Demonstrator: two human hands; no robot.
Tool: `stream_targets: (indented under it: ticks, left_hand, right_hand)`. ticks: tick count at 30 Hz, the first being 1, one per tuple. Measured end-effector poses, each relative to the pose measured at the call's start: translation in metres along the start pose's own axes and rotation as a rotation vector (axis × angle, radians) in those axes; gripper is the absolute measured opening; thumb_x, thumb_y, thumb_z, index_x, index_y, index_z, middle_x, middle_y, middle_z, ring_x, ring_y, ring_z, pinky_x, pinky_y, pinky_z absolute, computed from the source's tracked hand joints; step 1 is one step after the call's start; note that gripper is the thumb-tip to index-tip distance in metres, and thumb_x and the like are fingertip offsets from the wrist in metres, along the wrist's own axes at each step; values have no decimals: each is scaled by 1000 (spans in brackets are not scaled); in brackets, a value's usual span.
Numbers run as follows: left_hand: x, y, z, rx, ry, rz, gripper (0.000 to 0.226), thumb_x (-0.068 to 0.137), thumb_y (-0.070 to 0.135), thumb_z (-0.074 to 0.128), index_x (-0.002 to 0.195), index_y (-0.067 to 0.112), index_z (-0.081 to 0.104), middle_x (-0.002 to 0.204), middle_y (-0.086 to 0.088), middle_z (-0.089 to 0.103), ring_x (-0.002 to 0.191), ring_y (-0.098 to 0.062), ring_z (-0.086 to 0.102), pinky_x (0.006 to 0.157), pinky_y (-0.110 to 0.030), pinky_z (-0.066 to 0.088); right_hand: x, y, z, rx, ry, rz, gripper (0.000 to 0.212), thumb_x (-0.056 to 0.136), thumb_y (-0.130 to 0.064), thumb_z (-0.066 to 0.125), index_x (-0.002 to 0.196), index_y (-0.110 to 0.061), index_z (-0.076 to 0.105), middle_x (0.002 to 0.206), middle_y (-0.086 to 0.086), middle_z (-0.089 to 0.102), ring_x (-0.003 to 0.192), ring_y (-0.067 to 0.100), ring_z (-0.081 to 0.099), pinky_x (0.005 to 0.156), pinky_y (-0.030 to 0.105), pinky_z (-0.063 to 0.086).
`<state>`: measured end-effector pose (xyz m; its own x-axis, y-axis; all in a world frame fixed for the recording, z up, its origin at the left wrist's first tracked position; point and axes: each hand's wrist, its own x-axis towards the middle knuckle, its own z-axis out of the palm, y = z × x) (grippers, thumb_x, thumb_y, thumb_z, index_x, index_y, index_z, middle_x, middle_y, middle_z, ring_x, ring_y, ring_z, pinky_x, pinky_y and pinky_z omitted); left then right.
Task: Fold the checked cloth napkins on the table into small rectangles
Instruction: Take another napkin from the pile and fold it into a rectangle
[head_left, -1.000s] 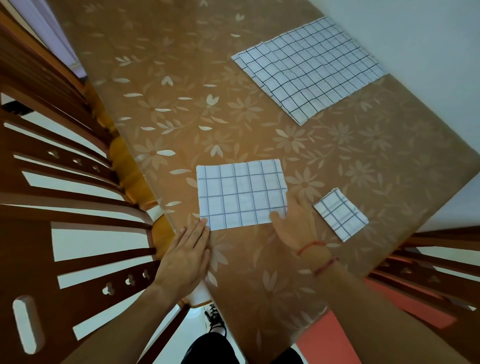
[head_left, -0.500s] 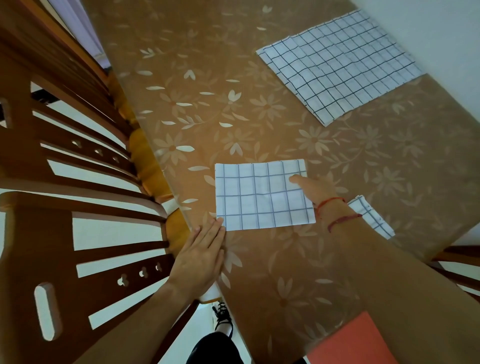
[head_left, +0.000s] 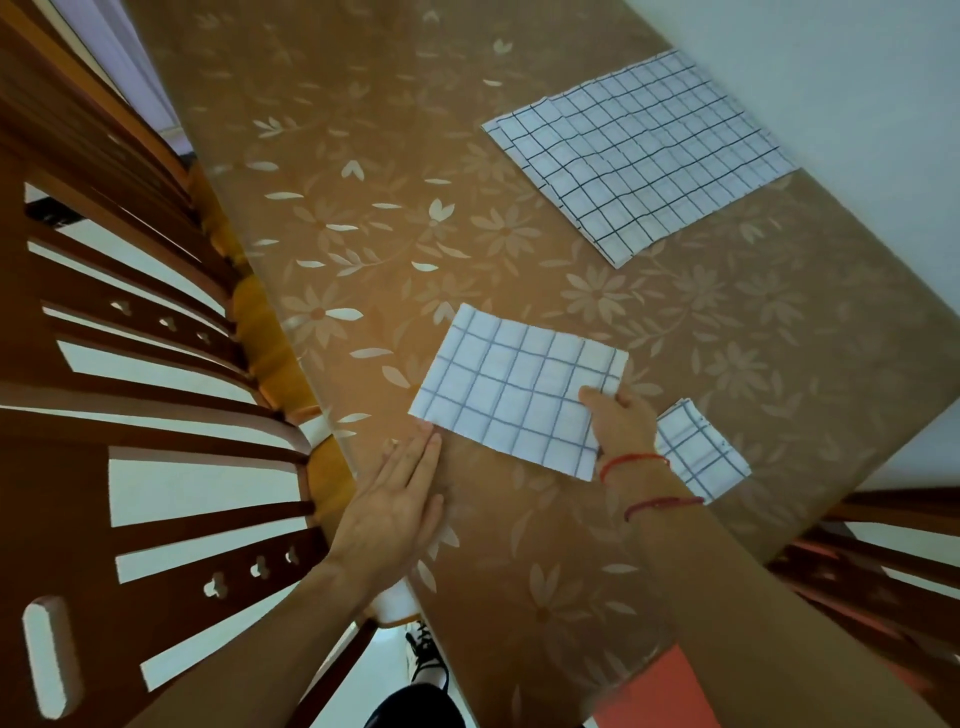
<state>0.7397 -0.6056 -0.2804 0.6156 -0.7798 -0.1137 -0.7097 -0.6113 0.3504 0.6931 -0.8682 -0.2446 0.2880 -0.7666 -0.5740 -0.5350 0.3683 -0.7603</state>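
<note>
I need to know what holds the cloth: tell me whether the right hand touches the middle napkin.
Touching. The head view shows the right hand pinching the edge of the middle napkin, with the thumb lying on top of the cloth.

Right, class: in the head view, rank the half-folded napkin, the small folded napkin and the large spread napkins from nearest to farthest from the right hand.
1. Half-folded napkin: centre, its right edge pinched by the right hand.
2. Small folded napkin: just right of that wrist.
3. Large spread napkins: far off, top right of the view.
</note>
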Motion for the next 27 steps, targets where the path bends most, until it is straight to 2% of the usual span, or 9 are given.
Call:
stream_targets:
  ticks: [3, 6, 8, 10, 16, 19, 22, 24, 27]
  left_hand:
    - [12, 11, -1, -6, -2, 23, 63, 98, 39, 30, 154, 12, 21, 160, -4, 21, 147, -15, 18, 121, -35, 4]
    - [22, 24, -4, 18, -4, 51, 69, 91, 35, 54, 151, 11, 30, 157, -6, 31, 141, -21, 34, 121, -41, 9]
    - [27, 31, -2, 47, 18, 80, 74, 84, 30, 68, 147, 8, 37, 153, -9, 38, 137, -24, 41, 118, -34, 2]
    - [30, 34, 4, 8, 9, 97, 75, 86, 28, 67, 149, 8, 32, 154, -11, 35, 140, -27, 37, 117, -36, 14]
    - [33, 35, 15, 26, -63, 82, 66, 88, 23, 58, 148, 7, 35, 149, -15, 42, 141, -32, 34, 117, -42, 18]
    - [31, 34, 14, 43, -72, 98, 66, 87, 18, 65, 146, 6, 39, 152, -16, 37, 143, -32, 30, 115, -38, 10]
    - [25, 32, 10, 92, -61, 106, 67, 81, 22, 74, 141, 7, 48, 146, -14, 47, 138, -30, 40, 113, -39, 16]
    - [18, 30, 9, 114, -48, 111, 71, 74, 21, 81, 137, 6, 53, 141, -14, 53, 133, -30, 47, 110, -41, 21]
    - [6, 29, 8, 80, -63, 114, 70, 83, 20, 72, 145, 7, 42, 152, -12, 39, 143, -27, 33, 114, -38, 8]
  right_hand:
    - [-15, 11, -9, 165, 19, 131, 29, 83, -8, 68, 105, 9, 60, 91, 20, 67, 81, 30, 65, 68, 39, 57]
    - [-29, 29, -14, 345, -52, 294, 30, 83, -3, 65, 110, 8, 58, 89, 23, 64, 74, 25, 61, 75, 46, 57]
    - [-38, 39, -16, 398, -84, 346, 21, 84, -2, 63, 103, 6, 60, 83, 20, 60, 66, 25, 60, 66, 43, 58]
    - [-48, 47, -16, 430, -112, 383, 13, 84, 0, 62, 96, 3, 59, 74, 16, 57, 57, 24, 58, 59, 38, 57]
    - [-71, 63, -23, 458, -320, 369, 15, 88, 4, 60, 102, 5, 61, 95, 17, 68, 88, 29, 69, 67, 36, 59]
    - [-65, 70, -36, 189, -431, 254, 9, 84, 9, 63, 87, 2, 67, 92, 15, 68, 88, 27, 67, 78, 35, 58]
    - [-56, 79, -54, -142, -506, -46, 28, 74, -3, 77, 99, -15, 73, 101, 4, 74, 101, 23, 68, 85, 33, 57]
    - [-59, 81, -65, -242, -387, -251, 47, 70, -9, 81, 109, -27, 64, 103, -5, 72, 98, 9, 67, 80, 23, 56]
    - [-60, 83, -74, -392, -159, -456, 43, 79, -16, 77, 109, -36, 54, 90, -10, 65, 83, 4, 63, 69, 14, 51]
